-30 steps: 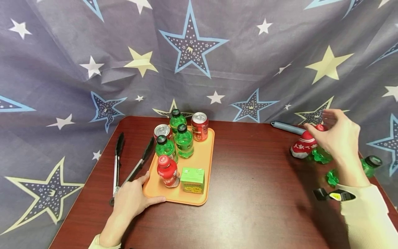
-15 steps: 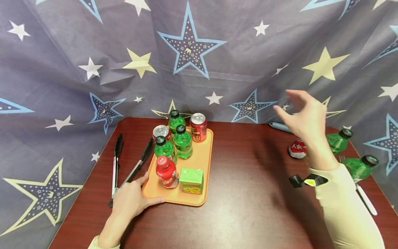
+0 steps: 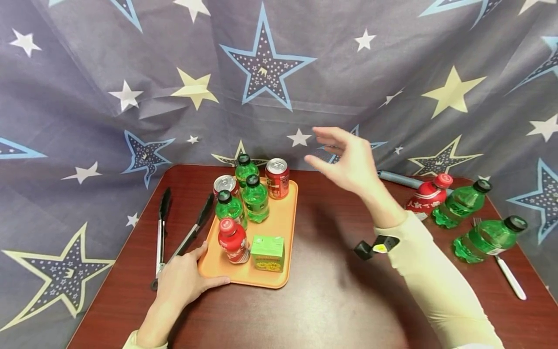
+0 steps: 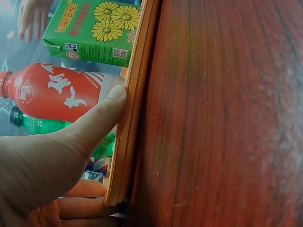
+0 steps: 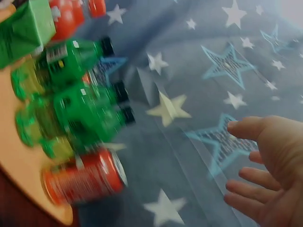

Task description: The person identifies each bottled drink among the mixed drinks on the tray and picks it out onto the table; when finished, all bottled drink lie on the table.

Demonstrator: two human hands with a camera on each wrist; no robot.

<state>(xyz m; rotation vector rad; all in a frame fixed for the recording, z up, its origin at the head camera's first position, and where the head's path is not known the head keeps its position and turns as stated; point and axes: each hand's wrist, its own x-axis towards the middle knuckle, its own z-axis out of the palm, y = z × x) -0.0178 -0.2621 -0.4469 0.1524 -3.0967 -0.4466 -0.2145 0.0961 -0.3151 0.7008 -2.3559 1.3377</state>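
An orange tray [image 3: 285, 223] carries green bottles [image 3: 256, 199], a red bottle [image 3: 234, 242], red cans [image 3: 277, 179] and a green drink carton [image 3: 268, 254]. My left hand [image 3: 180, 281] holds the tray's near left corner, thumb along the front rim and fingers at the left side. In the left wrist view the thumb [image 4: 102, 111] lies against the rim, beside the red bottle. Raised above the table, right of the tray, my right hand [image 3: 348, 162] has its thumb and fingers apart and nothing between them. The right wrist view shows a red can [image 5: 85, 177] closest to that hand.
Black-tipped tongs [image 3: 162, 228] lie spread left of the tray. At the table's right side stand another red bottle [image 3: 429, 194] and two green bottles [image 3: 462, 203], with a white-handled fork [image 3: 510, 276] and a blue-grey handled tool [image 3: 401, 179]. A star-patterned cloth [image 3: 279, 82] hangs behind.
My right hand has moved left from above the right-side bottles toward the tray, uncovering those bottles and the fork. My left hand and the tray have stayed in place.
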